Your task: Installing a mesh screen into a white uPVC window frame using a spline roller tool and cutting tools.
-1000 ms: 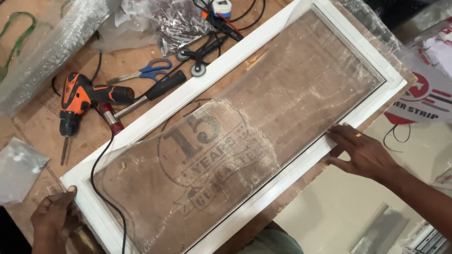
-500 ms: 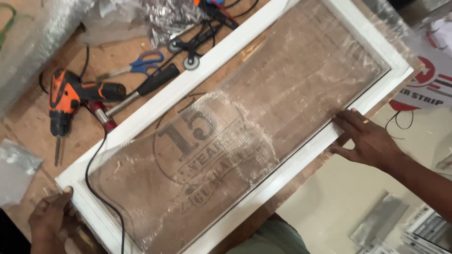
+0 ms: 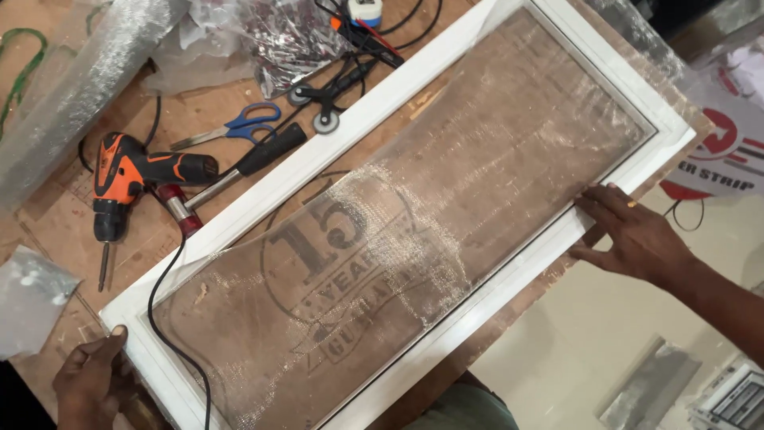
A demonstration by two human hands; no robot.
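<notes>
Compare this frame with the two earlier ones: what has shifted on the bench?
Little moved. The right hand slid slightly along the white mesh frame's long rail toward its far corner, fingers spread flat on it. The left hand keeps gripping the near corner. The frame, orange drill, blue scissors and black cable lie as before; apparent drift is mostly the camera's.

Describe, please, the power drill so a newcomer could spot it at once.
Start at the long white mesh frame lying diagonally on the wooden bench. Left of it lies the drill: orange and black, bit pointing down, unlike the blue-handled scissors above it.
</notes>
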